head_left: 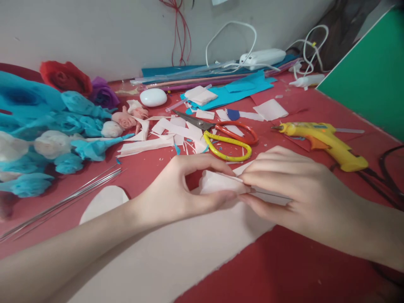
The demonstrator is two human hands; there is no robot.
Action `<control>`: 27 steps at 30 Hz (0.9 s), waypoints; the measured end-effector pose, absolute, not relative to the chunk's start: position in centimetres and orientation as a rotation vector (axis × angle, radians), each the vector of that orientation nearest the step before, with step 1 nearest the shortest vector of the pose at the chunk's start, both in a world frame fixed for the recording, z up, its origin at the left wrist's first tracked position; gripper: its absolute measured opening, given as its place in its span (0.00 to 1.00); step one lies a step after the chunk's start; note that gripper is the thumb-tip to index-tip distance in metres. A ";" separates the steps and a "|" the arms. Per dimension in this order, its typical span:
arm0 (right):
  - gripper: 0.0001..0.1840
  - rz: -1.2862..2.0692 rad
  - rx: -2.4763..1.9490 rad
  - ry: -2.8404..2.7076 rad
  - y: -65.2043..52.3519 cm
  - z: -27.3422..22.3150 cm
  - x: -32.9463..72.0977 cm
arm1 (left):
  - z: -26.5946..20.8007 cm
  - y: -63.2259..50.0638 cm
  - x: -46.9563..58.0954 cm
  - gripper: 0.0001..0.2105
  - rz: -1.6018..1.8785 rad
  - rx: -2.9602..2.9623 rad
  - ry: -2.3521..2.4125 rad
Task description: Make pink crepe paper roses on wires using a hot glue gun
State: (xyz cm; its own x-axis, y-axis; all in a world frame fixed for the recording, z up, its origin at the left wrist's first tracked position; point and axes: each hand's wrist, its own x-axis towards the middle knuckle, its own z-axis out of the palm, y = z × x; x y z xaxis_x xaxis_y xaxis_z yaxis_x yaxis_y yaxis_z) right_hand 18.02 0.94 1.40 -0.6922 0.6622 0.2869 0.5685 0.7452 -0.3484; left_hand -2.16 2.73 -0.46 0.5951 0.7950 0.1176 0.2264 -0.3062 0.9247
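A pale pink paper flower point(217, 183) is held between both hands, low over the work surface. My left hand point(179, 189) curves round it from the left, with thumb and fingers closed on its edge. From the right, my right hand point(293, 181) pinches its narrow base. A thin wire stem point(273, 194) runs from that base under the right hand. Below lies a large pale sheet point(170, 256), partly covered by my forearms. A rounded pale paper piece point(105, 201) sits left of my left hand. Scissors point(229, 143) with red and yellow handles lie just beyond the hands.
Blue, white, pink, red and purple paper flowers point(67, 162) crowd the left, near several metal wires point(101, 181). Paper scraps point(176, 130) and a white oval object point(153, 97) lie behind. A yellow glue gun point(325, 136), a white power strip point(262, 58) and a green panel point(372, 71) are rightward.
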 end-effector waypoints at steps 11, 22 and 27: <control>0.07 0.370 -0.967 -2.542 0.9 1.2 18.1 | -0.6 2.2 -1.8 0.08 0.712 1.786 0.909; 0.08 0.395 -0.945 -2.528 1.0 1.4 18.3 | -0.4 2.0 -1.7 0.12 0.659 1.647 0.950; 0.08 0.396 -0.947 -2.534 1.1 1.4 18.2 | -0.2 2.0 -1.6 0.12 0.607 1.658 0.997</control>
